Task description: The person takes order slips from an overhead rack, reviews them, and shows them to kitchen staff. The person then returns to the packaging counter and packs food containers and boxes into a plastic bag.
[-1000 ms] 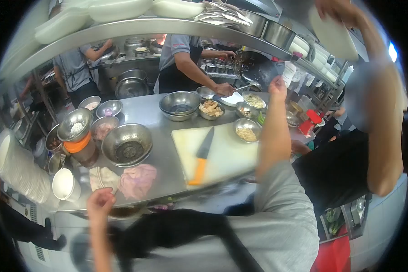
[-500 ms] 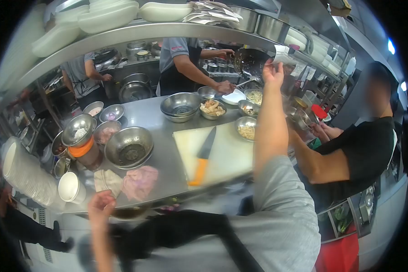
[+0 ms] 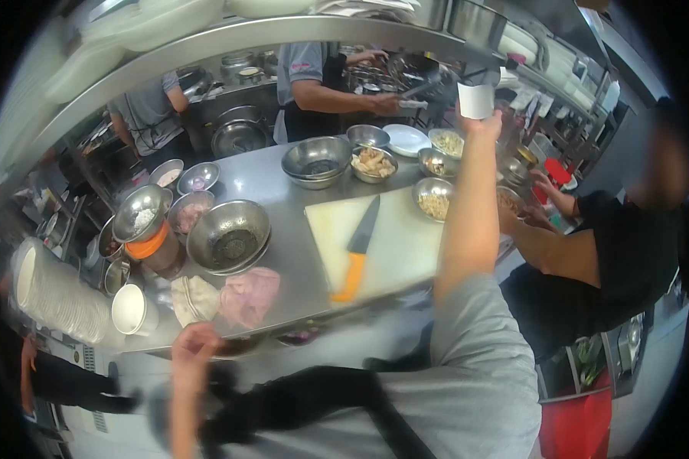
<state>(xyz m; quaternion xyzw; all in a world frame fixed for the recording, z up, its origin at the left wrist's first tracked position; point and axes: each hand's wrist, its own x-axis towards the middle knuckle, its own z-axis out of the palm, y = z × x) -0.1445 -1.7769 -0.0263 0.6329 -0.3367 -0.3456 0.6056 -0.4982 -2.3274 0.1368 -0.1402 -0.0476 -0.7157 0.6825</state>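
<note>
My right hand [image 3: 482, 124] is raised at the end of my outstretched arm, just under the upper shelf. Its fingers are closed on a white paper slip [image 3: 476, 101]. Low at the left, my left hand [image 3: 194, 342] hovers by the counter's front edge, slightly blurred. Its fingers are loosely curled in, and nothing shows in them. Nearest to it lie a beige cloth [image 3: 194, 299] and a pink cloth [image 3: 249, 297]. A knife [image 3: 357, 249] with an orange handle rests on the white cutting board [image 3: 406, 237].
Metal bowls, including a large one [image 3: 228, 236], stand on the steel counter [image 3: 291, 268]. A paper cup [image 3: 134, 310] and stacked containers [image 3: 57, 294] are at left. The shelf [image 3: 283, 34] runs overhead. A co-worker [image 3: 620, 245] stands close at right; another cook [image 3: 306, 84] works across the counter.
The paper slip now faces me in my right hand. My view has shifted, so the counter sits slightly higher and further right. The cook opposite has moved the pan and utensil away from the plate.
</note>
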